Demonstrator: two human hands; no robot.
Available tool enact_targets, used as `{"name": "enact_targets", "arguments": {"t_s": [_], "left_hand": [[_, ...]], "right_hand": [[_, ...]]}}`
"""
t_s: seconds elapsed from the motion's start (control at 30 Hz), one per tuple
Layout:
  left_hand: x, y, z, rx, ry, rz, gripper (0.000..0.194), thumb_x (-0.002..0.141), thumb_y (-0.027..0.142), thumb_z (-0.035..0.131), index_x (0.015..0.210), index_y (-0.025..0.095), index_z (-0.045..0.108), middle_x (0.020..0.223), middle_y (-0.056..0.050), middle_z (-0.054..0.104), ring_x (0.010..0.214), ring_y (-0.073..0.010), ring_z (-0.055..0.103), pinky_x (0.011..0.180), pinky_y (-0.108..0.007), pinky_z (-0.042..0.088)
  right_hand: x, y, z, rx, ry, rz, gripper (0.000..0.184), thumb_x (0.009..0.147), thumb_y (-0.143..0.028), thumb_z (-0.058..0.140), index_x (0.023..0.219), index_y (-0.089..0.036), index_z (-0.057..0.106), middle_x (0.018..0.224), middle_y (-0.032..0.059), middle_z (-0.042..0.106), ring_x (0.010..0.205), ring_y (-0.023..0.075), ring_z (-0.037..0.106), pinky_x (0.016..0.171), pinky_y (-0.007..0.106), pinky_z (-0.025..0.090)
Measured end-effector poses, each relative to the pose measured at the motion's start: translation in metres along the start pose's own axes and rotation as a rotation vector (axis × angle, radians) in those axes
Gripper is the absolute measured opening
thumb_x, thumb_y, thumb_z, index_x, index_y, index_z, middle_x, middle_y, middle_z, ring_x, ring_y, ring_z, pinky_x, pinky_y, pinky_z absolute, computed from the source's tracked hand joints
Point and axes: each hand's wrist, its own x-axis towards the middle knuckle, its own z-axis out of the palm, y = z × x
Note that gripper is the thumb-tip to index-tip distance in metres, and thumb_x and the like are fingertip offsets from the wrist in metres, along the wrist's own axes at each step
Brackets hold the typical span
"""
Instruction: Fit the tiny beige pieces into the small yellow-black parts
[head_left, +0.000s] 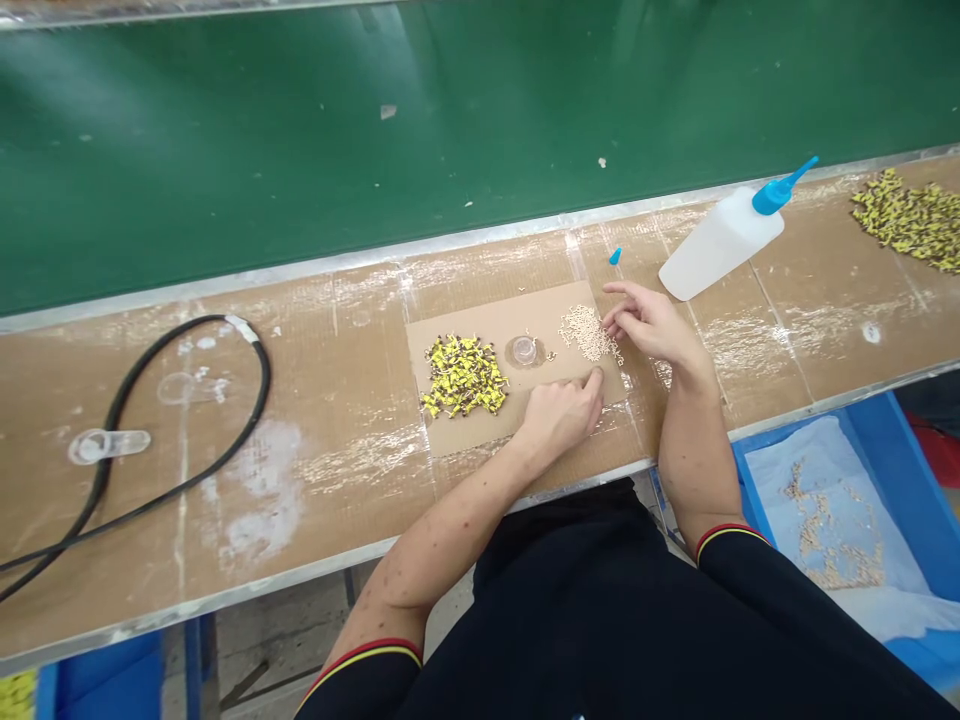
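A sheet of cardboard (517,306) lies on the bench, with a pile of small yellow and dark parts (465,376) on its left side. In its middle stands a small clear round dish (525,349). Tiny pale pieces (588,333) are heaped on the right side of the sheet. My left hand (562,412) rests on the cardboard just below that heap, its fingers curled in; anything between them is hidden. At the heap's right edge is my right hand (649,322), its index finger stretched out and its fingers apart, the fingertips close to the pale pieces.
A white squeeze bottle (716,245) with a blue nozzle lies behind my right hand, near a small blue cap (615,256). More yellow parts (911,218) are heaped far right. A black cable (142,378) loops at left. A blue bin (877,440) stands below the bench edge.
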Motion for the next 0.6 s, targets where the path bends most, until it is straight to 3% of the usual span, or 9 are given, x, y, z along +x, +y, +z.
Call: {"name": "enact_targets", "arguments": {"t_s": [0.1, 0.27, 0.47, 0.6], "left_hand": [[0.0, 0.001, 0.0, 0.003, 0.004, -0.004, 0.044, 0.108, 0.032, 0.032, 0.144, 0.019, 0.052, 0.104, -0.015, 0.08, 0.094, -0.0315, 0.08, 0.071, -0.036, 0.058], [0.0, 0.0, 0.001, 0.0, 0.004, -0.012, 0.046, 0.108, 0.033, 0.034, 0.148, 0.019, 0.05, 0.105, -0.016, 0.08, 0.095, -0.0319, 0.08, 0.071, -0.036, 0.058], [0.0, 0.0, 0.001, -0.01, 0.018, 0.003, 0.044, 0.108, 0.033, 0.031, 0.143, 0.018, 0.054, 0.102, -0.015, 0.08, 0.095, -0.0327, 0.08, 0.071, -0.037, 0.058], [0.0, 0.0, 0.0, -0.008, 0.014, 0.004, 0.044, 0.108, 0.033, 0.032, 0.144, 0.018, 0.053, 0.104, -0.014, 0.08, 0.094, -0.0325, 0.081, 0.07, -0.037, 0.058]], "right_hand": [[-0.001, 0.008, -0.007, -0.177, 0.053, -0.04, 0.055, 0.085, -0.011, 0.054, 0.138, -0.019, 0.065, 0.094, 0.0071, 0.081, 0.086, 0.0236, 0.076, 0.09, 0.045, 0.061], [0.002, 0.016, -0.015, -0.367, -0.048, -0.056, 0.056, 0.076, -0.009, 0.069, 0.131, -0.018, 0.072, 0.106, 0.0102, 0.079, 0.091, 0.0262, 0.073, 0.091, 0.046, 0.059], [0.006, 0.011, -0.011, -0.429, -0.082, -0.026, 0.013, 0.078, -0.016, 0.073, 0.087, -0.019, 0.083, 0.091, 0.008, 0.078, 0.08, 0.0222, 0.069, 0.08, 0.038, 0.053], [0.006, 0.007, -0.009, -0.461, -0.071, -0.026, 0.012, 0.078, -0.016, 0.071, 0.073, -0.021, 0.08, 0.083, 0.0049, 0.078, 0.076, 0.0209, 0.068, 0.076, 0.036, 0.048]]}}
